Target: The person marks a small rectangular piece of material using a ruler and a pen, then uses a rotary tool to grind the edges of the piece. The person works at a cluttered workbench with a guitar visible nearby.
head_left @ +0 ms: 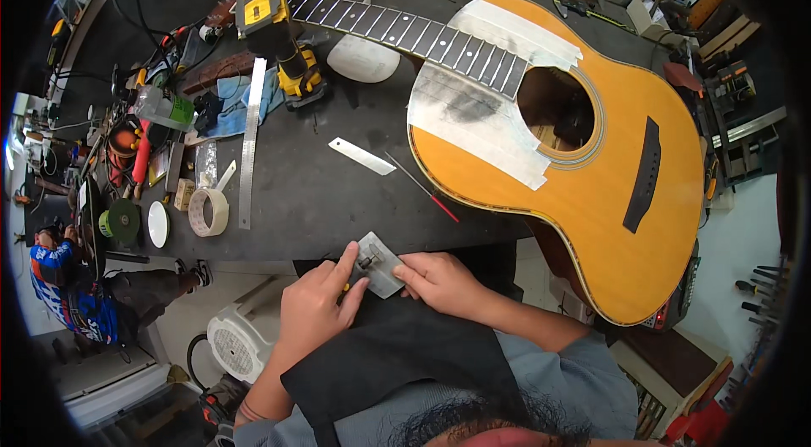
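Metal plate (378, 265) pinched between left hand (314, 312), right hand (439, 282).

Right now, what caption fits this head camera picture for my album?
Both hands, left hand and right hand, grip a small grey metal block beside a taped acoustic guitar on a workbench.

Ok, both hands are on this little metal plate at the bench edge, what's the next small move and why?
Probably steady the metal plate flat with the right hand, then work the small yellow-handled tool in the left hand on it. The plate lies over the table edge, pinched only at its sides, so it could tip.
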Tool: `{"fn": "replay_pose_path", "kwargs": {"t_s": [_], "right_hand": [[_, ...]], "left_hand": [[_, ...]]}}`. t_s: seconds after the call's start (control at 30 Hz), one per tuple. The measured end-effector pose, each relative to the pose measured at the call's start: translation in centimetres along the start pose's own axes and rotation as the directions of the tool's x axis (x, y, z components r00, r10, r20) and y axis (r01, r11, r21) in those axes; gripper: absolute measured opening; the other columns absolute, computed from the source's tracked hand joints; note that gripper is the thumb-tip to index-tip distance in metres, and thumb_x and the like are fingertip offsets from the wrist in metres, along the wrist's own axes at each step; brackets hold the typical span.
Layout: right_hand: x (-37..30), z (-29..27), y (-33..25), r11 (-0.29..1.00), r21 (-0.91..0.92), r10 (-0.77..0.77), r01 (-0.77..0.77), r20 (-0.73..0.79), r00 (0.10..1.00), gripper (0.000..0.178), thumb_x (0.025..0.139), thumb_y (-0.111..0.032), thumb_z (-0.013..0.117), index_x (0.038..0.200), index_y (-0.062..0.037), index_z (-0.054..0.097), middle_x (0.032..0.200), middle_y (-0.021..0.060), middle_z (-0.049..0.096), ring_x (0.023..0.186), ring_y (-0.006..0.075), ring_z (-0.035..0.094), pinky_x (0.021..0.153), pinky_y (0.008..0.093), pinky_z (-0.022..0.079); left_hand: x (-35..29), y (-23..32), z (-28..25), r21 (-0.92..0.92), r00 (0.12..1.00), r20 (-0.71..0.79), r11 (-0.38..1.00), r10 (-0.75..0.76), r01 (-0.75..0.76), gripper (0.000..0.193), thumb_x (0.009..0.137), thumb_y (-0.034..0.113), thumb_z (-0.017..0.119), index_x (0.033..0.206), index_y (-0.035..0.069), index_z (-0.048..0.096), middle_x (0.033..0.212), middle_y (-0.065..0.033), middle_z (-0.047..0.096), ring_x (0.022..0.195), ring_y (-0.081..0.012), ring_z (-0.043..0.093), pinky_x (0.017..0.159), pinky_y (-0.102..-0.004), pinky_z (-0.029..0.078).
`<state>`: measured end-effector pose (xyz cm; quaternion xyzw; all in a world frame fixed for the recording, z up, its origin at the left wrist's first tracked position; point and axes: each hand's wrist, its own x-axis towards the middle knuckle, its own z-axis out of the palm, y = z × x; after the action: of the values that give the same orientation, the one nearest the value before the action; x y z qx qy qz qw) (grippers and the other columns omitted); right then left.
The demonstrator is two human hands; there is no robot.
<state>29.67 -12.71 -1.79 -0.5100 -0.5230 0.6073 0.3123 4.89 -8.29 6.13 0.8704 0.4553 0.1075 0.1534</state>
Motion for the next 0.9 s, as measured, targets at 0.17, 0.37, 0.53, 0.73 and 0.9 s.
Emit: {"fn": "replay_pose_path", "kwargs": {"t_s": [0.17,0.37,0.53,0.73,0.9], "right_hand": [[0.0,0.3,0.5,0.999,0.035,-0.003,0.003,-0.010,1.000,0.033,0.119,-0.029,0.064,0.104,-0.0002,0.072,0.083,0.0154,0.080,0.078,0.0299,0.082,0.074,0.0435,0.061],[0.2,0.7,1.6,0.994,0.107,0.014,-0.014,0.002,1.000,0.031,0.119,-0.026,0.065,0.106,0.0004,0.073,0.082,0.0133,0.079,0.076,0.0226,0.081,0.072,0.0392,0.061],[0.1,0.8,1.0,0.988,0.149,0.050,-0.046,-0.020,0.999,0.030,0.119,-0.024,0.068,0.111,0.0030,0.077,0.080,0.0095,0.076,0.074,0.0161,0.076,0.072,0.0354,0.060],[0.1,0.7,0.8,0.982,0.183,0.051,-0.051,0.000,0.999,0.032,0.120,-0.025,0.066,0.111,0.0048,0.076,0.078,0.0058,0.071,0.074,0.0117,0.070,0.074,0.0336,0.061],[0.0,1.1,1.2,0.971,0.235,0.044,-0.041,-0.007,0.999,0.028,0.119,-0.019,0.066,0.124,0.0066,0.077,0.082,0.0049,0.073,0.076,0.0107,0.071,0.076,0.0328,0.063]], "left_hand": [[-0.1,0.1,-0.1,-0.006,1.000,-0.006,1.000,-0.001,0.001,0.064,0.098,0.026,0.090,0.157,0.010,0.073,0.083,-0.0065,0.067,0.069,-0.0257,0.069,0.062,-0.0409,0.055],[-0.4,0.0,-0.9,-0.151,0.999,0.000,0.988,-0.033,0.033,0.060,0.098,0.016,0.089,0.155,0.006,0.074,0.086,-0.0139,0.066,0.072,-0.0315,0.068,0.069,-0.0410,0.055],[-1.2,-0.3,-1.4,-0.174,0.994,-0.043,0.980,-0.102,0.093,0.060,0.100,0.021,0.088,0.156,0.008,0.073,0.091,-0.0124,0.071,0.075,-0.0322,0.070,0.069,-0.0420,0.057],[-1.6,-0.2,-0.3,-0.207,0.991,-0.021,0.970,-0.136,0.128,0.059,0.099,0.016,0.087,0.156,0.009,0.074,0.091,-0.0146,0.071,0.077,-0.0320,0.070,0.075,-0.0390,0.058],[-1.6,0.0,0.1,-0.168,0.991,0.020,0.977,-0.131,0.132,0.058,0.100,0.019,0.087,0.156,0.009,0.074,0.092,-0.0127,0.073,0.077,-0.0307,0.070,0.075,-0.0398,0.058]]}}
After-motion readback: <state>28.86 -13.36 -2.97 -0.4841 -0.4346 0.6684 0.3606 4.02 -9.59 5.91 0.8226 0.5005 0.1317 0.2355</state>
